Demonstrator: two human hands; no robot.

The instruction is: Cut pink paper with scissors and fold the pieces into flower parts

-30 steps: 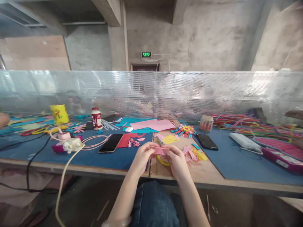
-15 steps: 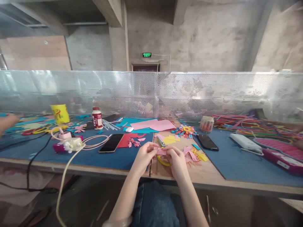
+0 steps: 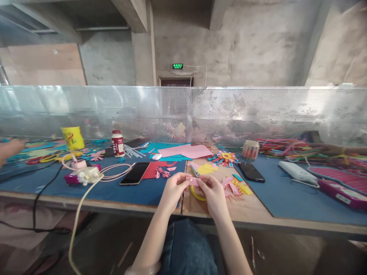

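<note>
Between my two hands is a small piece of pink paper [image 3: 194,181], held above the table near its front edge. My left hand [image 3: 175,189] pinches its left end between thumb and fingers. The right end is pinched by my right hand [image 3: 211,191]. Beneath lie scissors with yellow handles [image 3: 197,194], partly covered by my hands. Beyond them are yellow paper pieces [image 3: 208,168], and pink and yellow scraps [image 3: 233,187] lie to the right. Small folded pink pieces [image 3: 162,173] rest on red paper [image 3: 149,171] to the left.
A phone [image 3: 134,173] and a power strip [image 3: 84,175] with cables stand left; a dark phone [image 3: 251,172] lies right. Farther back are a bottle [image 3: 117,144], a paper flower [image 3: 225,157] and a jar [image 3: 250,149]. A perforated metal screen [image 3: 137,110] closes the back. Another person's hand [image 3: 11,148] shows far left.
My fingers have shifted slightly on the pink paper, and more of it shows between them. At the far right, another person's hand has gone out of view.
</note>
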